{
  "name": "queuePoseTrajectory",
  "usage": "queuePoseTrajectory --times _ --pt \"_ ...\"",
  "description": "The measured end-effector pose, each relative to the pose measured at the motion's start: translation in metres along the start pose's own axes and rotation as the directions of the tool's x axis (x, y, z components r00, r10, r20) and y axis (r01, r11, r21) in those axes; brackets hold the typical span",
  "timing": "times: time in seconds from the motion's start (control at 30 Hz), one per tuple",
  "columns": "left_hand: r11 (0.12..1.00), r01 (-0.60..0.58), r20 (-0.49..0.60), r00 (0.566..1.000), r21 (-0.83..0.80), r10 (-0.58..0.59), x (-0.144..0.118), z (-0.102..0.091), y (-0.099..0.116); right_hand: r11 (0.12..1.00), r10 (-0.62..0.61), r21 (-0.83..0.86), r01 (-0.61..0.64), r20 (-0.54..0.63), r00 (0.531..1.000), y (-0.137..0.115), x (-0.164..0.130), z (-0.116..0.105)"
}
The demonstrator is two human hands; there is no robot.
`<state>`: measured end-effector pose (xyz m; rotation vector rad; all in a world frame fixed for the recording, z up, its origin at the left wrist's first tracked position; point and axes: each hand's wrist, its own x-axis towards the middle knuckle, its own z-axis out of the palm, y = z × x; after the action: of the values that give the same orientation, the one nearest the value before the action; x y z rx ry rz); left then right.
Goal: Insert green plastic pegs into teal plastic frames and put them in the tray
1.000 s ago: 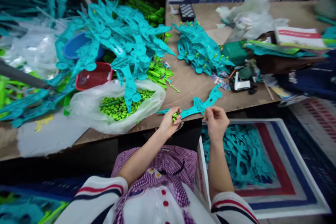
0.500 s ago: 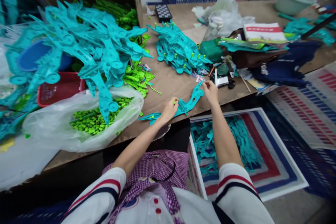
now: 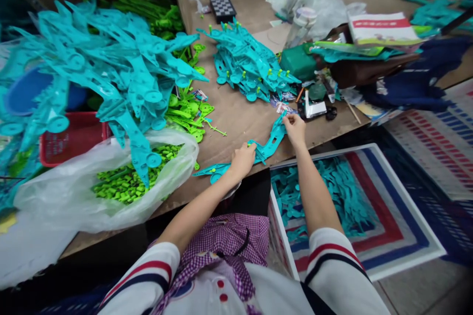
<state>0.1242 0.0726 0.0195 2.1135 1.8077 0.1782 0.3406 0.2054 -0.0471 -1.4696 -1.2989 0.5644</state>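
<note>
A long, curved turquoise plastic part [image 3: 272, 143] lies along the table's front edge, with a green peg [image 3: 213, 171] at its left end. My right hand [image 3: 294, 130] grips its upper right end between thumb and fingers. Over the part's middle, my left hand [image 3: 243, 159] is closed, fingertips at a small green plastic piece [image 3: 251, 143]. Whether that piece sits in the part is hidden by the fingers. Beyond my hands rests a stack of similar turquoise parts [image 3: 246, 61], several with green pegs standing in them.
At left, a big turquoise heap [image 3: 121, 59] overhangs a plastic bag [image 3: 70, 202] of small green pieces and a red tray [image 3: 70, 140]. Bright green parts [image 3: 186, 118] lie beside it. Below the right edge stands a lined bin [image 3: 406, 216] holding turquoise parts. Clutter includes a green box [image 3: 298, 61].
My left hand has shifted slightly right along the turquoise part, its back turned more upward. My right hand keeps its hold on the end. The whole view has shifted a little.
</note>
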Motion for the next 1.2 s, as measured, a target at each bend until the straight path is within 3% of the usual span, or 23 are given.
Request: queuePoseTrajectory --times 0.13,0.3,0.37,0.53,0.7,0.9,1.0,1.2 --pt "0.998 0.012 -0.001 1.0 0.065 -0.012 -0.002 0.003 0.002 1.0 -0.011 0.025 0.01 0.052 0.999 0.004 0.001 0.0" --pt "0.993 0.012 -0.002 1.0 0.114 -0.012 -0.002 0.006 0.002 0.995 0.023 0.093 -0.022 -0.016 1.0 0.006 0.002 -0.001" --pt "0.99 0.008 -0.013 1.0 0.138 -0.007 -0.002 0.008 0.002 0.996 0.0 0.086 -0.002 0.023 1.0 0.006 0.002 -0.002" --pt "0.982 -0.012 -0.044 0.999 0.187 0.02 -0.006 0.013 0.005 0.987 -0.137 -0.063 0.148 0.146 0.98 -0.002 0.001 -0.005" --pt "0.966 -0.083 -0.066 0.993 0.244 0.101 -0.013 0.018 0.005 0.903 -0.25 -0.281 0.324 0.269 0.93 -0.012 0.003 -0.005" --pt "0.94 -0.094 -0.107 0.985 0.329 0.136 -0.013 0.024 0.003 0.775 -0.142 -0.5 0.387 0.458 0.877 -0.026 0.02 0.0" --pt "0.931 -0.084 -0.125 0.983 0.355 0.137 -0.013 0.027 0.003 0.728 -0.069 -0.567 0.385 0.498 0.864 -0.03 0.028 0.001" --pt "0.942 -0.1 -0.134 0.98 0.321 0.149 -0.015 0.029 0.003 0.805 -0.112 -0.481 0.347 0.451 0.886 -0.02 0.018 -0.006"
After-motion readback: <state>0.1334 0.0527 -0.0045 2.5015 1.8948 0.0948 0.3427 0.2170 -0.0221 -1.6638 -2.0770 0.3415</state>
